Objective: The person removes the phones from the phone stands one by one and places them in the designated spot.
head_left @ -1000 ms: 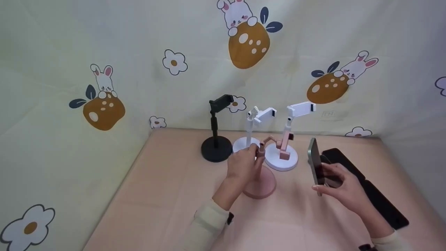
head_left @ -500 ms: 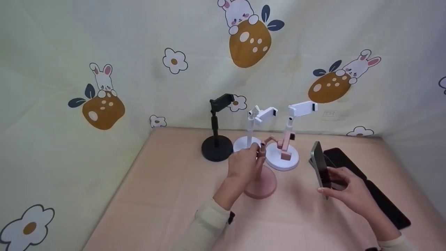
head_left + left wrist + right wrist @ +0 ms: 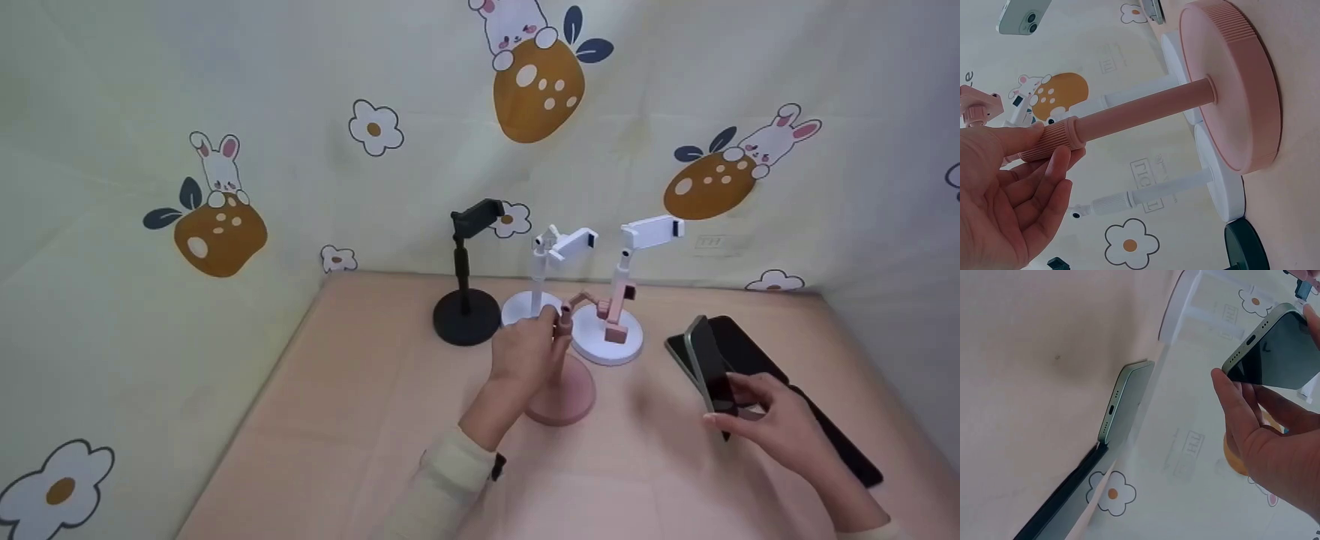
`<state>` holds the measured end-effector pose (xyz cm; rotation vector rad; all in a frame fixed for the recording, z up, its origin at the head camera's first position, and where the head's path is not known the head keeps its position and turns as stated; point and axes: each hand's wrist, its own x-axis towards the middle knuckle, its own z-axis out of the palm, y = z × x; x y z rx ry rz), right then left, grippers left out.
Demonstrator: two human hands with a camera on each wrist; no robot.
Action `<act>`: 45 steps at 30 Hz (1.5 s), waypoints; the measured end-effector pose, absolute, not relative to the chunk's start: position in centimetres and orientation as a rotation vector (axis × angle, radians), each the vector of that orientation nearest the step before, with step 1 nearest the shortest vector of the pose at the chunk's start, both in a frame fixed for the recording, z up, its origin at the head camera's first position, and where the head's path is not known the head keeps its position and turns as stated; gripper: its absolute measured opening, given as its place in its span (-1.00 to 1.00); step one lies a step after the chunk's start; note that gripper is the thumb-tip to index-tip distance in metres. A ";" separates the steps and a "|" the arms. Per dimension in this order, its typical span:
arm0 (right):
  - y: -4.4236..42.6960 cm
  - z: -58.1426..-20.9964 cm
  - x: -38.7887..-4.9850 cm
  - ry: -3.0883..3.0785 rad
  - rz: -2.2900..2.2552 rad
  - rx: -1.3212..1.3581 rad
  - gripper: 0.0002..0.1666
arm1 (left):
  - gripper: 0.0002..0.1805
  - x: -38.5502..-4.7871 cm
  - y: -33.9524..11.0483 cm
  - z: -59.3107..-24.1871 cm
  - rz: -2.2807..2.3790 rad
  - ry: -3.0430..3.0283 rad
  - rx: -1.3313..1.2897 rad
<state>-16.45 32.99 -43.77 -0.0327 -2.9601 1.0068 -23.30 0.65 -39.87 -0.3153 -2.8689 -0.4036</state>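
Note:
My left hand (image 3: 521, 352) grips the ribbed collar on the post of a pink phone stand (image 3: 566, 394), between thumb and fingers. The stand's round base rests on the table in the left wrist view, and its bent arm ends in a pink clamp (image 3: 616, 315). My right hand (image 3: 776, 420) holds a smartphone (image 3: 709, 367) by its edges, tilted above the table at the right. That phone has a pale green frame and a dark screen; its two rear lenses show on the green back (image 3: 1024, 17) in the left wrist view.
Behind the pink stand are a black phone stand (image 3: 465, 319) and two white phone stands (image 3: 538, 270) (image 3: 611, 349). Dark-screened phones lie at the right: one (image 3: 742, 345) under the held phone, another (image 3: 840, 442) nearer me. A patterned cloth (image 3: 420, 202) hangs behind the table.
My right hand has moved the phone to the right and towards me, tilting it further over. The left hand keeps its grip on the pink phone stand.

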 end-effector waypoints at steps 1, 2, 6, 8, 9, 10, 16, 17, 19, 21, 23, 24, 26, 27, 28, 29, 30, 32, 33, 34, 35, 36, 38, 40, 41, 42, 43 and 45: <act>33.2 -43.9 -16.4 -2.967 1.001 -0.043 0.10 | -0.66 -23.3 0.6 -39.9 -0.405 -2.870 -0.314; 33.3 -44.0 -16.4 -2.973 0.999 -0.049 0.11 | -0.66 -23.3 0.6 -39.9 -0.407 -2.872 -0.314; 33.9 -44.4 -16.2 -2.988 0.972 -0.072 0.11 | -0.65 -23.4 0.6 -39.9 -0.390 -2.874 -0.309; 34.3 -44.5 -16.1 -3.000 0.958 -0.088 0.13 | -0.64 -23.4 0.7 -39.9 -0.383 -2.873 -0.307; 34.5 -44.6 -16.1 -3.010 0.951 -0.103 0.14 | -0.64 -23.4 0.7 -39.9 -0.379 -2.873 -0.307; 34.7 -44.6 -16.1 -3.021 0.944 -0.116 0.15 | -0.64 -23.4 0.7 -39.9 -0.377 -2.873 -0.307; 36.2 -44.9 -16.2 -3.103 0.866 -0.157 0.21 | -0.65 -23.5 0.8 -39.8 -0.397 -2.894 -0.304; 36.4 -45.0 -16.2 -3.121 0.849 -0.155 0.22 | -0.65 -23.5 0.8 -39.8 -0.400 -2.896 -0.304; 36.9 -45.1 -16.2 -3.162 0.823 -0.154 0.22 | -0.66 -23.5 0.8 -39.8 -0.398 -2.899 -0.306; 37.3 -45.2 -16.3 -3.205 0.791 -0.141 0.22 | -0.66 -23.5 0.8 -39.8 -0.396 -2.903 -0.306; 37.7 -45.4 -16.2 -3.247 0.750 -0.150 0.22 | -0.65 -23.5 0.7 -39.8 -0.393 -2.907 -0.303; 37.9 -45.5 -16.2 -3.262 0.725 -0.150 0.22 | -0.65 -23.5 0.7 -39.8 -0.392 -2.908 -0.300; 38.2 -45.8 -16.1 -3.284 0.676 -0.148 0.21 | -0.65 -23.4 0.7 -39.8 -0.392 -2.911 -0.296; 38.4 -45.9 -16.0 -3.293 0.656 -0.148 0.20 | -0.65 -23.4 0.7 -39.8 -0.393 -2.910 -0.295; 38.5 -46.0 -15.9 -3.297 0.640 -0.147 0.19 | -0.65 -23.4 0.7 -39.8 -0.397 -2.909 -0.295; 38.6 -46.2 -15.8 -3.301 0.622 -0.137 0.18 | -0.65 -23.4 0.7 -39.8 -0.401 -2.909 -0.294; 38.8 -46.3 -15.7 -3.302 0.607 -0.124 0.15 | -0.65 -23.4 0.7 -39.8 -0.407 -2.908 -0.295; 39.0 -46.6 -15.5 -3.298 0.591 -0.096 0.08 | -0.65 -23.4 0.8 -39.7 -0.416 -2.907 -0.295; 39.1 -46.7 -15.4 -3.302 0.579 -0.088 0.06 | -0.66 -23.4 0.8 -39.7 -0.421 -2.907 -0.295; 39.2 -46.8 -15.3 -3.303 0.570 -0.079 0.04 | -0.66 -23.4 0.8 -39.7 -0.423 -2.908 -0.295; 39.3 -46.8 -15.2 -3.302 0.561 -0.074 0.01 | -0.66 -23.4 0.8 -39.7 -0.423 -2.909 -0.296; 39.4 -46.9 -15.1 -3.305 0.556 -0.075 -0.02 | -0.66 -23.4 0.7 -39.7 -0.425 -2.911 -0.295; 39.5 -47.0 -15.0 -3.319 0.547 -0.087 -0.02 | -0.66 -23.4 0.7 -39.7 -0.423 -2.914 -0.294; 39.6 -47.0 -14.9 -3.332 0.532 -0.106 -0.03 | -0.65 -23.4 0.7 -39.7 -0.422 -2.916 -0.296; 39.7 -47.1 -14.9 -3.338 0.527 -0.114 -0.03 | -0.65 -23.4 0.7 -39.7 -0.423 -2.916 -0.296; 39.8 -47.1 -14.9 -3.349 0.521 -0.127 -0.02 | -0.65 -23.4 0.7 -39.7 -0.424 -2.915 -0.297; 39.8 -47.1 -14.8 -3.356 0.514 -0.132 0.00 | -0.65 -23.4 0.7 -39.7 -0.423 -2.912 -0.300; 40.0 -47.2 -14.7 -3.376 0.504 -0.147 0.01 | -0.66 -23.3 0.7 -39.7 -0.414 -2.904 -0.307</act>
